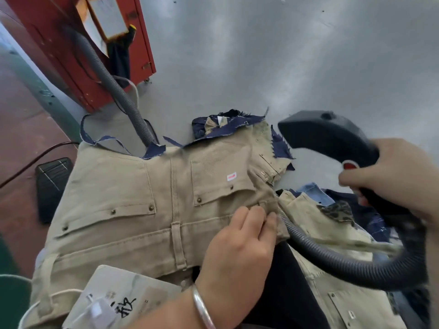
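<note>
Khaki trousers lie spread seat-up across a padded board, back pockets and rivets showing. My left hand, a silver bangle on its wrist, pinches a fold of the cloth by the right pocket near the waistband. My right hand grips the handle of a black hand-held steamer held above and to the right of the trousers, thumb close to its red button. A grey ribbed hose curves from the steamer handle down past my left hand.
Dark blue denim pieces lie under the trousers' far edge. More khaki and blue garments are piled at the right. A second grey hose rises at the left before a red cabinet. A black foot pedal sits on the floor.
</note>
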Available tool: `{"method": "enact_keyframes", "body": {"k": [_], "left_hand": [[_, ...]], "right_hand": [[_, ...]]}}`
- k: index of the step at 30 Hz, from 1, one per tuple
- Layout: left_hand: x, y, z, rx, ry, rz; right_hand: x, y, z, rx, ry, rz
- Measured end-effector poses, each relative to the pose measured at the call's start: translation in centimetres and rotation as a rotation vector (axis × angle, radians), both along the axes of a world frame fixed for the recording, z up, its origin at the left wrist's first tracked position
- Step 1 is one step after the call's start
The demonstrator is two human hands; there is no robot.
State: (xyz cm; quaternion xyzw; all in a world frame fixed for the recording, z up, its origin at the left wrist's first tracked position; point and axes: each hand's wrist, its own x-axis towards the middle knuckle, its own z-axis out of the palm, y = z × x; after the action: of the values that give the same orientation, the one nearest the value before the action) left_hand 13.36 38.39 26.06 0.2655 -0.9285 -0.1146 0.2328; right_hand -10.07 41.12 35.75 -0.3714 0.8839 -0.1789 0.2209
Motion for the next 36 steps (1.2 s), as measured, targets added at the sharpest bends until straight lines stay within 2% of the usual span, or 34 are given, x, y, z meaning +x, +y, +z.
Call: {"method": "enact_keyframes", "body": {"k": [6, 11, 17, 21, 24, 26, 28, 32, 36], "left_hand": [[-0.3, -0.6, 0.1, 0.007, 0.115, -0.003], [-0.4, -0.2, -0.3, 0.014, 0.084, -0.122], [-0.4, -0.1, -0.8, 0.035, 0.127, -0.094], [-0.3, 0.1, -0.9, 0.037, 0.097, -0.102], [0.0, 0.2, -0.6, 0.080, 0.066, -0.115], [0.3, 0.1, -0.4, 0.121, 0.078, -0.149], [0.7, 0.0, 0.0, 0.143, 0.083, -0.171], [1.3, 0.9, 0.6, 0.076, 0.063, -0.092], [1.2, 2.5, 0.8, 0.019, 0.025, -0.022]], "right_hand": [[5.7, 0.8, 1.4, 0.074, 0.082, 0.276], [7.5, -2.9, 0.5, 0.249, 0.214, 0.372], [6.6, -6.7, -0.7, 0.223, 0.254, 0.249], [3.5, -5.0, 0.5, 0.006, 0.169, 0.026], [-0.6, -2.3, 1.8, -0.079, 0.080, -0.171], [-4.3, 0.1, 1.5, -0.119, 0.079, -0.202], [-4.7, 1.7, 1.2, -0.081, 0.138, -0.123], [2.5, 2.2, 2.6, 0.078, 0.380, 0.250], [9.6, 0.2, 3.4, 0.226, 0.379, 0.510]]}}
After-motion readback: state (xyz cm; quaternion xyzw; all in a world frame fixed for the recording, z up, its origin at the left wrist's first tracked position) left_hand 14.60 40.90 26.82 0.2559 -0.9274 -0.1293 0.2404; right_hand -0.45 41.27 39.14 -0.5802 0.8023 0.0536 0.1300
